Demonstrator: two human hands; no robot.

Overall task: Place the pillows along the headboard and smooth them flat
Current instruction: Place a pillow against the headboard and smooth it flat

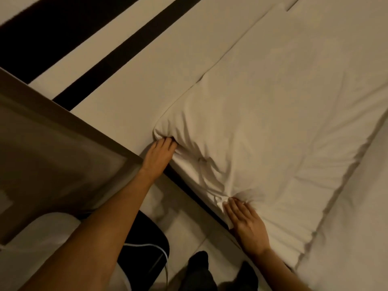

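A white pillow (262, 131) lies flat on the bed, its long edge against the pale padded headboard (134, 80). My left hand (159, 156) grips the pillow's near corner by the headboard, fingers dug into a fold of the cover. My right hand (245, 225) rests on the pillow's near edge, fingers pinching bunched fabric there. A second white pillow (344, 15) lies further along the headboard, its edge meeting the first pillow at the top right.
A brown bedside table (52, 148) stands at the left, close to my left arm. The white bed sheet (357, 227) spreads to the right. Dark stripes (117, 57) cross the headboard. My feet in dark socks (201, 267) stand on pale floor beside the bed.
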